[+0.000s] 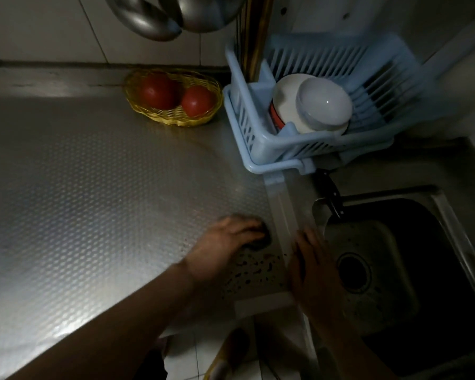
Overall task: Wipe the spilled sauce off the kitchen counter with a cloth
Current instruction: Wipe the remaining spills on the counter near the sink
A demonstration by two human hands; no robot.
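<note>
So I'm on the wiping step and most of the mess is yet to be cleaned. The sauce spots (258, 267) are dark red specks scattered on the dimpled steel counter (93, 187), right by its front corner and next to the pale strip (283, 215) that runs along the sink (436, 270). The cloth (264, 238) is a dark wad sitting at the far edge of the specks, so it's touching the mess but not over it. My plan would be to pull it toward me through the spots with firm downward pressure, because that bumpy texture will likely trap sauce in the dimples, and I'd sweep away from the counter lip so nothing drips onto the floor. Grip-wise, the left hand (228, 242) is on top of the cloth with its fingers curled down around it, holding it against the counter. It's a bit blurred, so I can't see the thumb. The right hand (313, 267) lies flat with its fingers straight on the strip by the sink, holding nothing and just bracing. There's a knife (331, 196) on the sink edge beyond it, so I'd watch that.
</note>
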